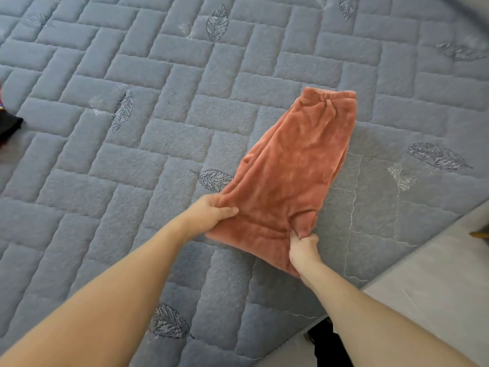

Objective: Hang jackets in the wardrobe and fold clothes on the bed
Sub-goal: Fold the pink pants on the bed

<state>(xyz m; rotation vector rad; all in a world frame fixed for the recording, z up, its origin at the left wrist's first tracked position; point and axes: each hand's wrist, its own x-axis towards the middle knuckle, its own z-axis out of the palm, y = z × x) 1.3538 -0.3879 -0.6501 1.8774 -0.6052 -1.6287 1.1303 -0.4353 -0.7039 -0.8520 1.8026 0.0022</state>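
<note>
The person is showing two arms which are bare as far as the picture is reaching. The left forearm (119,287) is appearing long and broad, because it is lying close to the wide-angle camera, and it is narrowing towards the wrist. The right forearm (383,313) is looking slimmer. The left hand (211,210) and the right hand (304,247) are both bare. The skin is looking smooth and even. Beside the right forearm a dark shape (326,343) is showing; whether it is clothing of the person, I cannot tell.
</note>
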